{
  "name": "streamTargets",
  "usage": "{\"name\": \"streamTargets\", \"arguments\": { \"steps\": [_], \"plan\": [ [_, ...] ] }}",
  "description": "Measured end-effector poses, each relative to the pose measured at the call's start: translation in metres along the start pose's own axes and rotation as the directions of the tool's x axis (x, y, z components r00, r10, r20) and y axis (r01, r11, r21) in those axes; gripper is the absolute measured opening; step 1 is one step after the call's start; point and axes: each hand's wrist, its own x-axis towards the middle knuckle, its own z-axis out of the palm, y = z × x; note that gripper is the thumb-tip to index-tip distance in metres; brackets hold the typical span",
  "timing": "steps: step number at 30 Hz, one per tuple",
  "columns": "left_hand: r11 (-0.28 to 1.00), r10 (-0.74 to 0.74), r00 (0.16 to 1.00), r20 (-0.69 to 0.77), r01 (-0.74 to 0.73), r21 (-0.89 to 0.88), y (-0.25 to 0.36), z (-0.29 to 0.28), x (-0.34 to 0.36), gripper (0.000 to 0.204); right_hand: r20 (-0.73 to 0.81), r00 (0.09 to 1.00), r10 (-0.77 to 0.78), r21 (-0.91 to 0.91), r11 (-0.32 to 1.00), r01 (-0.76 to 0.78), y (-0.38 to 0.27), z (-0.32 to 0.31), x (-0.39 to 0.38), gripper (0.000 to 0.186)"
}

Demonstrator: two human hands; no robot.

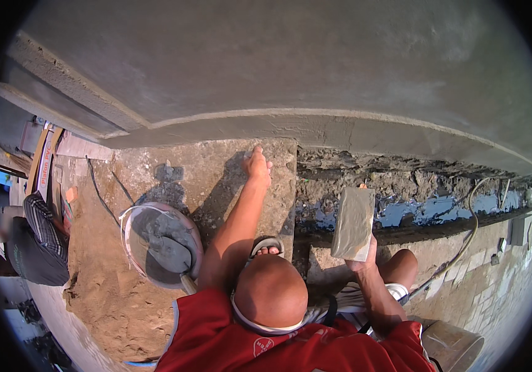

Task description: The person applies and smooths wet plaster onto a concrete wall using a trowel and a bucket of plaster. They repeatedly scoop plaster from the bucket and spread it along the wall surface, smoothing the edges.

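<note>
My left hand [257, 167] reaches forward over the concrete slab, close to the foot of the plastered wall [315, 127]. Its index finger points toward the wall with the other fingers partly bent, and I see nothing in it. In my right hand [364, 257] is a rectangular plastering float [354, 223], its flat face smeared grey and turned up, held at its near end over the trench edge. Left of my left arm stands a bucket [128, 248] of wet grey mortar [160, 226]. A trowel [170, 253] rests in the mortar, its handle leaning over the near rim.
A muddy trench [402, 211] with dark water runs along the wall at right, beside a hose [474, 217]. Sand [111, 316] lies near left. Another person [39, 248] is at far left, by leaning boards [43, 158]. A cylindrical container [452, 344] stands near right.
</note>
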Motion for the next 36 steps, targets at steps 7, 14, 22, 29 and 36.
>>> {"name": "streamTargets", "arguments": {
  "steps": [7,14,22,29,36],
  "plan": [
    [0.925,0.31,0.949,0.055,-0.314,0.215,-0.01,-0.019,-0.005,0.031,-0.021,1.0,0.006,0.033,0.999,-0.006,0.011,0.022,0.021,0.035],
    [0.947,0.162,0.973,0.167,-0.2,0.252,-0.002,-0.026,-0.007,0.021,-0.021,1.0,0.012,-0.065,0.998,-0.014,0.016,0.022,0.041,0.035],
    [0.985,0.021,0.925,0.379,-0.085,0.153,0.001,0.002,-0.019,0.029,0.008,0.999,0.035,-0.02,0.999,-0.035,0.015,0.021,0.041,0.038],
    [1.0,-0.007,0.867,0.498,-0.005,0.024,0.01,0.029,-0.03,0.05,-0.037,0.999,0.023,0.007,1.0,-0.022,0.013,0.019,0.036,0.038],
    [0.999,0.002,0.88,0.475,0.019,-0.04,0.009,0.044,-0.041,0.057,-0.064,0.998,0.023,-0.014,1.0,-0.024,0.01,0.02,0.031,0.035]
  ]
}}
